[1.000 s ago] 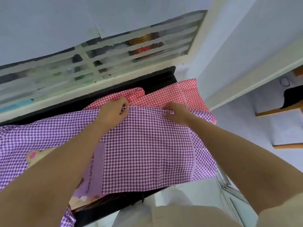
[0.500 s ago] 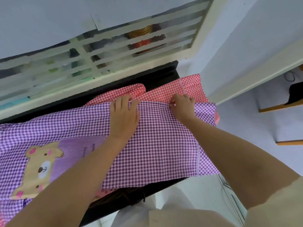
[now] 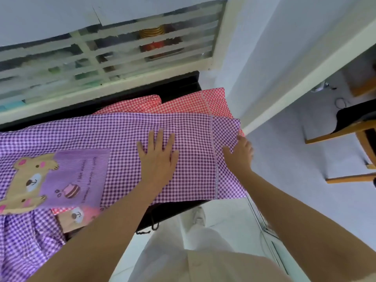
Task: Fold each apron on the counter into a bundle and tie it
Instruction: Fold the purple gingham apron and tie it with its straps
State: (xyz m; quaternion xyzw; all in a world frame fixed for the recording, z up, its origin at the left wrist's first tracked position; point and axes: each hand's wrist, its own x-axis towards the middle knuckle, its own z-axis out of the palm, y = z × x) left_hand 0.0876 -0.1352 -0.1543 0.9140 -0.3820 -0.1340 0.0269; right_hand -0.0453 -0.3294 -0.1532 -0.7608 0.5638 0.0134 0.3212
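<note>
Purple gingham apron (image 3: 183, 127): spread flat along the black table (image 3: 179, 86), front edge hanging just over the near side. Bear patch (image 3: 26, 180) and lilac pocket (image 3: 77, 176) lie face up toward the left end.

Red gingham apron (image 3: 193, 102): lies beneath the purple one, showing past its far edge and at the right corner.

Left hand (image 3: 157, 159): palm down on the middle of the purple apron, fingers (image 3: 158, 137) straight and spread, holding nothing.

Right hand (image 3: 240, 153): at the purple apron's right edge, beside the stitched seam, thumb on the cloth. Whether its fingers pinch the edge cannot be told.

Louvred window (image 3: 122, 58): behind the table.

Wooden chair (image 3: 350, 127): well apart, on the right.
</note>
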